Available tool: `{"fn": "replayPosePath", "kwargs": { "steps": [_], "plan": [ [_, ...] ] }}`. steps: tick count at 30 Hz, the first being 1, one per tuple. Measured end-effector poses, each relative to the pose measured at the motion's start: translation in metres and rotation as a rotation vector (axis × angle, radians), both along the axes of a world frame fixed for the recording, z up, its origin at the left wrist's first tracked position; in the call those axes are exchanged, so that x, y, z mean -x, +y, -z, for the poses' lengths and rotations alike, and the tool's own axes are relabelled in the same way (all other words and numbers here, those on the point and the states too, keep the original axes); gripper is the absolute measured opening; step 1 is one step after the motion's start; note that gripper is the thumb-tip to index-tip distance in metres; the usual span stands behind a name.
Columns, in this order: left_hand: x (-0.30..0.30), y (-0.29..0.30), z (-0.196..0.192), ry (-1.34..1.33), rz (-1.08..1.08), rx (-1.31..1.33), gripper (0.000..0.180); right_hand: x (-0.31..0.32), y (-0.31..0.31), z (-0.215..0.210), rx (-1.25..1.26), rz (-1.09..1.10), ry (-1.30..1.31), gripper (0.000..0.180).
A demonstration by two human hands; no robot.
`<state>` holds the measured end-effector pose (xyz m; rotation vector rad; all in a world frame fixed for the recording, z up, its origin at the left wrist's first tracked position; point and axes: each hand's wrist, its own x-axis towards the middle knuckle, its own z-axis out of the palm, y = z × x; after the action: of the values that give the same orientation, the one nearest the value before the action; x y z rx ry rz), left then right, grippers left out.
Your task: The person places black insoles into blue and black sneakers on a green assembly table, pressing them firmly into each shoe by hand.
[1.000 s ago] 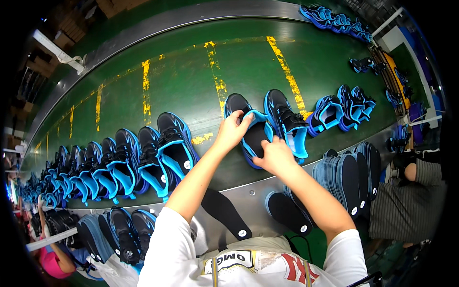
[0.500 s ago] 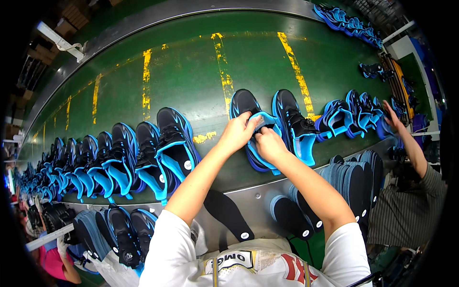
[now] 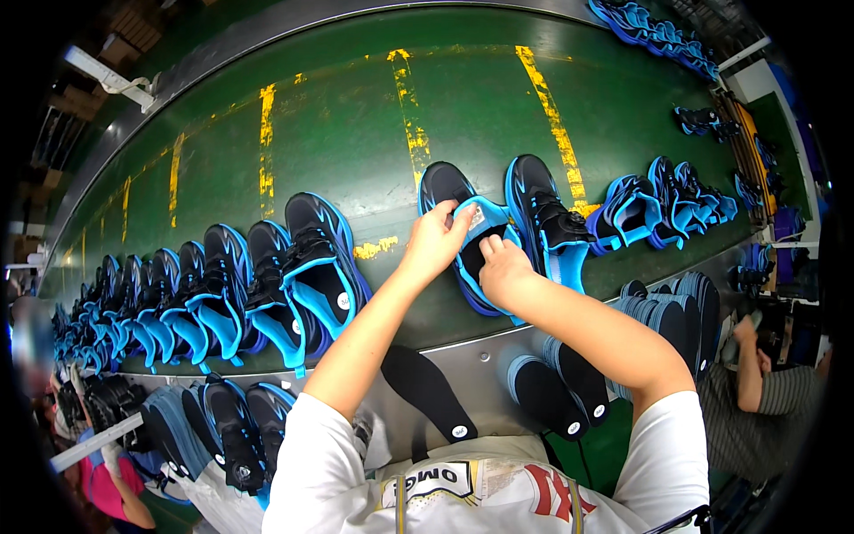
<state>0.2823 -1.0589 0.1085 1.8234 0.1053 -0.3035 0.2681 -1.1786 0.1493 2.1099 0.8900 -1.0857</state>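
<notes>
A black sneaker with blue trim [image 3: 443, 182] stands in front of me on the green work surface, toe pointing away. My left hand [image 3: 434, 238] is closed on its tongue, thumb and fingers pinching the padded edge and holding it up. At the shoe's opening is my right hand [image 3: 507, 271], its fingers curled and partly down inside; whatever they grip is hidden. Close on the right stands a matching sneaker [image 3: 534, 187]. Below my forearms, a loose black insole [image 3: 427, 392] with a white round sticker lies on the metal ledge.
A long row of similar sneakers [image 3: 231, 258] runs off to the left, with several more [image 3: 627, 209] at right. Stacked insoles [image 3: 543, 396] sit along the near edge. More shoes [image 3: 231, 427] rest at lower left. A co-worker's arm [image 3: 749, 365] shows at far right.
My right hand's fingers have shifted a little within the shoe opening, and the tongue is held further open. The co-worker's hand has drawn back from the shoes at right.
</notes>
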Motion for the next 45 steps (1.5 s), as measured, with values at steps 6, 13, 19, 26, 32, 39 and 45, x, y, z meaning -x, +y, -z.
{"fn": "replayPosePath", "kwargs": {
  "steps": [6, 13, 19, 26, 32, 39, 45],
  "plan": [
    [0.024, -0.031, 0.016, -0.303, -0.221, -0.097, 0.045, -0.022, -0.012, 0.078, -0.525, 0.356, -0.06, 0.045],
    [0.026, -0.027, 0.025, -0.692, -0.164, -0.348, 0.034, -0.053, 0.01, 0.098, -0.527, 0.457, 0.081, 0.038],
    [0.007, -0.015, 0.013, -0.03, -0.254, -0.031, 0.042, 0.005, -0.044, 0.038, -0.675, -0.106, -0.178, 0.027],
    [-0.001, -0.009, 0.009, -0.864, 0.117, -0.71, 0.028, 0.029, -0.033, 0.0, -0.629, 0.272, -0.07, 0.049],
    [0.017, -0.001, 0.004, -0.847, 0.246, -0.686, 0.028, 0.114, -0.072, 0.017, -1.32, 0.648, -0.589, 0.019],
    [0.049, 0.025, -0.009, -0.931, 0.185, -0.782, 0.025, 0.14, -0.065, 0.029, -1.483, 0.944, -0.381, 0.019],
    [0.001, 0.017, 0.001, -0.682, 0.298, -1.192, 0.023, 0.092, -0.039, 0.015, -1.422, 0.872, -0.535, 0.024]
  ]
}}
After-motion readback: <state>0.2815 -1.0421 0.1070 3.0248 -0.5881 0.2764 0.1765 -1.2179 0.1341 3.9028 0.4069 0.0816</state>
